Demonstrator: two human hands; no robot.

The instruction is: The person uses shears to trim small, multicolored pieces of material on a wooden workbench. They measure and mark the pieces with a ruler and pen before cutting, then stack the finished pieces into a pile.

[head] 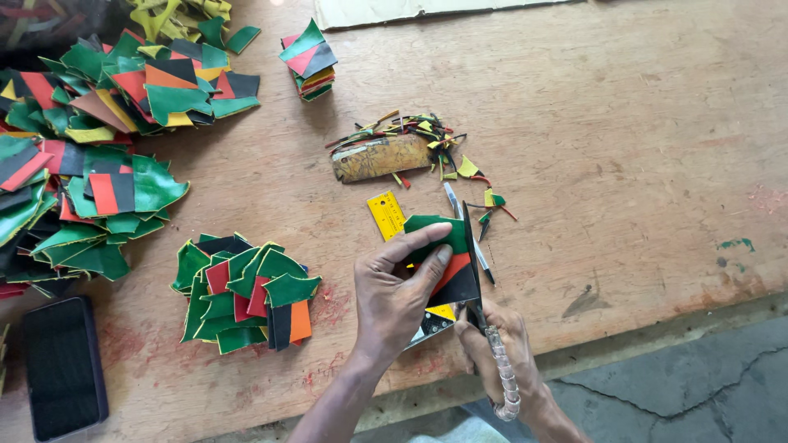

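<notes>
The left hand (pixel 402 287) presses flat on a patch (pixel 439 258), a stitched piece of green, red and black leather, with thumb and fingers spread over its green upper part. The patch lies on a yellow ruler (pixel 387 215), which sticks out beyond it on the far side and again at the tabletop edge. The right hand (pixel 501 344) is clamped around the wound handle of a knife (pixel 474 271); the blade stands against the right edge of the patch. The two hands are apart, the patch between them.

Risks, as judged from this position:
- The left fingertips lie close to the blade line. A slip of the knife toward the left would meet them.
- The patch rests on the smooth ruler, not on the wood. Uneven pressure could let it slide and spoil the cut.
- The work sits near the tabletop (pixel 624 131) edge, so a trimmed strip may drop to the floor.

Surroundings, relative to the patch:
- Just beyond it: a brown block (pixel 379 157) ringed with coloured offcuts (pixel 443 148). These scraps reach close to the blade tip and could catch under the patch.
- To its left: a stack (pixel 242 291) of similar pieces, clear of the hands.
- Further left: larger heaps (pixel 90 156) of pieces and a dark phone (pixel 61 365) at the near edge.
- Far beyond: a small neat pile (pixel 308 59).
- Beside the blade on the right: slim metal tools (pixel 484 267), partly hidden.
</notes>
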